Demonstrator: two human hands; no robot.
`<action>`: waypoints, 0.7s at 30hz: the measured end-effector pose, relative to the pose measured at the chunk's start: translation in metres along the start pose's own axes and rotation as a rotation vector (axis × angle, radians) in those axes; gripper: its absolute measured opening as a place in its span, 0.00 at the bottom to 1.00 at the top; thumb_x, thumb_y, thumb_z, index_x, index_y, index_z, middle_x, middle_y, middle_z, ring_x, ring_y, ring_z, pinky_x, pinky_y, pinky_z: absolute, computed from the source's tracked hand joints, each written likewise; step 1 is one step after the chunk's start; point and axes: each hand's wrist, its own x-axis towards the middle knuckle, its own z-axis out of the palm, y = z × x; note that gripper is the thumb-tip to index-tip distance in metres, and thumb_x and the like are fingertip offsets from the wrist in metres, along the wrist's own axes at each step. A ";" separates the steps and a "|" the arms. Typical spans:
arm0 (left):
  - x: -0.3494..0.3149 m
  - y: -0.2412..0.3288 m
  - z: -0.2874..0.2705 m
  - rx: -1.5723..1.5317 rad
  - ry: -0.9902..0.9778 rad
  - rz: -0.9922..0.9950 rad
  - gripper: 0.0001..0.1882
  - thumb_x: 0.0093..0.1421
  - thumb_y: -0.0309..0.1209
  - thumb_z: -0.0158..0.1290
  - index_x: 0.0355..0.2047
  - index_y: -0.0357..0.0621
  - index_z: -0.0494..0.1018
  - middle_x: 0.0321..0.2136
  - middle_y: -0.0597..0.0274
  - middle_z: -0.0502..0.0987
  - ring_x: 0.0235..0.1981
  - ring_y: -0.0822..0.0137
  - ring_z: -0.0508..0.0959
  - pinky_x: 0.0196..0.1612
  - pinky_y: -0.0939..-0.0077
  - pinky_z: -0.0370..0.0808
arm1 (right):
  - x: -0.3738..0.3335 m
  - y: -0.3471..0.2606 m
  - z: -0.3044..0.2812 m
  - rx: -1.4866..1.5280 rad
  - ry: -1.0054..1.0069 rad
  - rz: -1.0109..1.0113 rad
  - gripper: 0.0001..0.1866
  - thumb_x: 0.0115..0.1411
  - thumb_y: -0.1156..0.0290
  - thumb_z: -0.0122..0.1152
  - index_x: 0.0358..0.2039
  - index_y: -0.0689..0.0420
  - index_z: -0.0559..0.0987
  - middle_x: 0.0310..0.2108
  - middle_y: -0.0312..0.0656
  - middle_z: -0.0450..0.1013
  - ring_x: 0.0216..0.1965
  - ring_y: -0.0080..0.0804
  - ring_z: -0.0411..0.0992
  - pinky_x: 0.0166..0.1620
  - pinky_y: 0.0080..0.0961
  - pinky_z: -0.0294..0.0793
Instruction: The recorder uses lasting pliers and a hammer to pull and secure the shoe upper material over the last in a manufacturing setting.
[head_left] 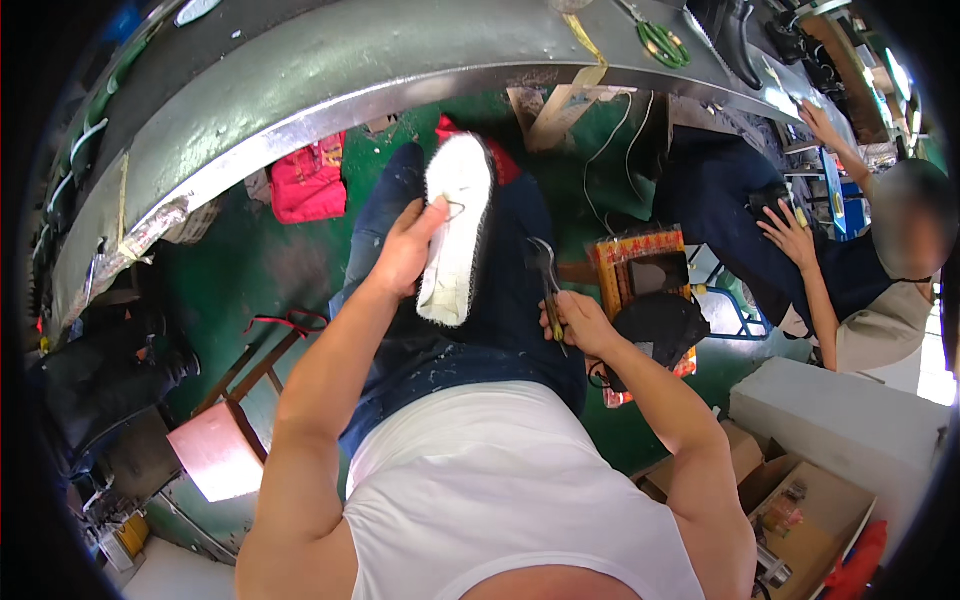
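My left hand (411,245) is closed on the side of a shoe (460,215) above my lap. It has a white, sole-shaped face with fuzzy edges turned up toward me; a dark strip shows along its right side. My thumb lies on the white face, while the other fingers are mostly hidden. To the right and lower, my right hand (578,322) grips metal pincers (546,262) by yellowish handles, their curved head pointing away from me. The pincers and the shoe are apart.
A dark metal-edged bench (330,85) curves across the far side, with green-handled scissors (662,42) on it. A red bag (308,180) lies beneath. On the right sit a co-worker (850,260), an orange-patterned box (640,250) with a black cap (660,330), and a cardboard box (815,510). A stool (218,450) stands left.
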 end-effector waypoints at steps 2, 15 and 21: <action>-0.013 0.032 0.001 -0.415 -0.210 0.056 0.34 0.68 0.54 0.45 0.63 0.39 0.62 0.54 0.52 0.74 0.52 0.57 0.76 0.55 0.60 0.74 | 0.000 -0.003 -0.002 -0.004 -0.053 -0.044 0.24 0.74 0.54 0.38 0.43 0.64 0.73 0.31 0.41 0.74 0.28 0.27 0.74 0.33 0.24 0.73; 0.031 0.039 -0.033 -0.469 -0.132 0.140 0.44 0.61 0.67 0.44 0.63 0.42 0.63 0.55 0.50 0.73 0.51 0.50 0.77 0.56 0.50 0.74 | 0.004 -0.004 -0.003 -0.201 -0.047 -0.014 0.16 0.69 0.61 0.49 0.39 0.63 0.74 0.29 0.40 0.75 0.29 0.25 0.75 0.35 0.25 0.74; 0.022 0.047 -0.032 -0.461 -0.145 0.118 0.43 0.63 0.66 0.42 0.63 0.42 0.62 0.55 0.51 0.73 0.51 0.51 0.77 0.55 0.52 0.75 | -0.017 -0.054 0.011 -0.433 0.009 -0.065 0.09 0.65 0.69 0.55 0.37 0.62 0.75 0.27 0.41 0.77 0.30 0.25 0.76 0.36 0.25 0.73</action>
